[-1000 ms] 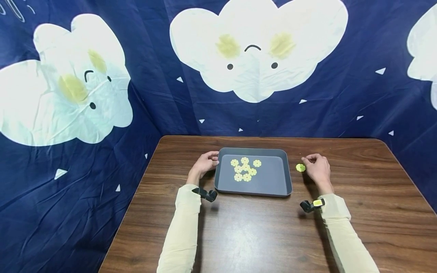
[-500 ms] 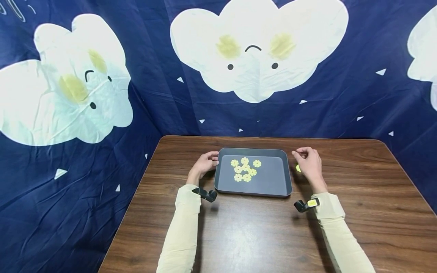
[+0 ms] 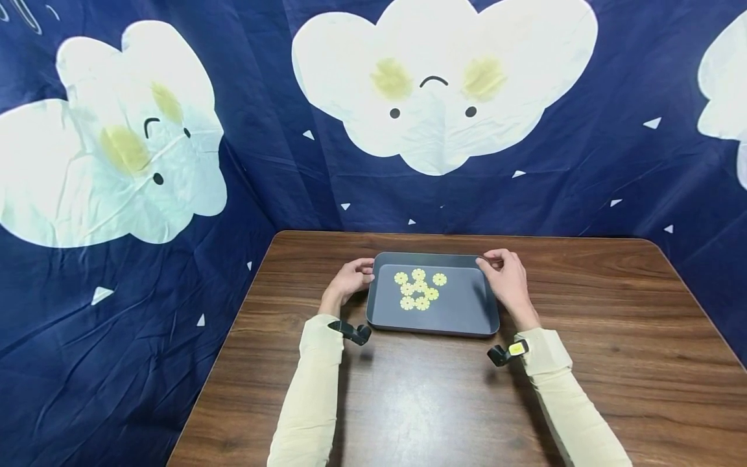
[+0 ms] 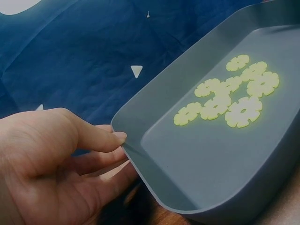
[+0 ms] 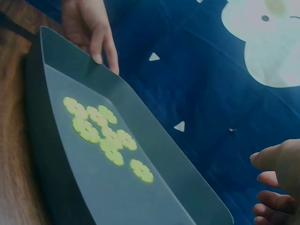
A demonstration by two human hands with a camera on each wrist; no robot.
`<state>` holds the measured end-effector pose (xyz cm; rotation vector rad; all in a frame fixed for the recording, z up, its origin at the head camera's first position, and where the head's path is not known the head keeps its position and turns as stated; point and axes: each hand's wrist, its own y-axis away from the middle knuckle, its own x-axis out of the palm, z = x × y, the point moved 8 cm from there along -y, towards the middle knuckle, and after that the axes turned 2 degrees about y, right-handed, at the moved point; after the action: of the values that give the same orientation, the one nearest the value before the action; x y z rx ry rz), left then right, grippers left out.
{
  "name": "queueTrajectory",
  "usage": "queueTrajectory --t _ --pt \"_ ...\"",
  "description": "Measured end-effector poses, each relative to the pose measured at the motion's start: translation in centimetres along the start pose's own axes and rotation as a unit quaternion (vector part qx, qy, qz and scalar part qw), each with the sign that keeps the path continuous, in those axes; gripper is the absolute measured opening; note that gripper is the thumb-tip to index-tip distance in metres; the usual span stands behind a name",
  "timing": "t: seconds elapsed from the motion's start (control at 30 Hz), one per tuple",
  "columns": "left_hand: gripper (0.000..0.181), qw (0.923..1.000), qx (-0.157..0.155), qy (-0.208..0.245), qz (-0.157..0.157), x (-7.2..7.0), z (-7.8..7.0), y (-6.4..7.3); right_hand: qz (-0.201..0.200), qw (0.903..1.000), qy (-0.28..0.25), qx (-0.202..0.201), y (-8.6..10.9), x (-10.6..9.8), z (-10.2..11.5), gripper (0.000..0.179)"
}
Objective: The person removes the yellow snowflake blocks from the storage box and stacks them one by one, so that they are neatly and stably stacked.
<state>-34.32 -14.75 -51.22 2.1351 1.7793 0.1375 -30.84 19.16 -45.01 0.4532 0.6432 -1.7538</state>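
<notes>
While I've got the left hand [image 3: 349, 281] pinching the tray [image 3: 461, 312], its long axis runs rightward to the right hand [image 3: 508, 279], loosely curled, seemingly holding nothing; yellow discs [image 3: 421, 283] sit nearer the left grip.

A brown wood-grain table [image 3: 630, 350] with rounded far corners and grain running mostly side to side bears a smooth, dark grey, shallow rectangular tray [image 3: 461, 308] with rounded corners, lying flat near the far edge, its long sides roughly parallel to that edge, behind a pale patch of glare [image 3: 414, 415].
</notes>
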Motion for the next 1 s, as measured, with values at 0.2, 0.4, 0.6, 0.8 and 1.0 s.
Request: queueTrajectory --t 0.2,0.4,0.6,0.8,1.0 --pt "0.053 1.0000 -0.003 0.003 0.000 0.1 -0.1 0.1 0.021 0.9996 -0.016 -0.009 0.3 1.5 0.7 0.033" --pt "0.053 1.0000 -0.004 0.001 0.001 0.1 -0.1 0.1 0.041 0.9989 -0.018 -0.016 0.5 3.2 1.0 0.034" --pt "0.053 1.0000 -0.002 0.000 0.002 0.0 -0.2 0.1 0.066 0.9975 -0.019 -0.013 0.7 4.8 1.1 0.034" --pt "0.053 1.0000 0.001 0.004 0.004 0.0 -0.2 0.1 0.086 0.9962 -0.004 -0.014 0.6 6.2 0.8 0.035" --pt "0.052 1.0000 -0.001 0.000 0.003 0.0 -0.2 0.2 0.105 0.9943 0.013 0.006 0.5 7.5 0.2 0.036"
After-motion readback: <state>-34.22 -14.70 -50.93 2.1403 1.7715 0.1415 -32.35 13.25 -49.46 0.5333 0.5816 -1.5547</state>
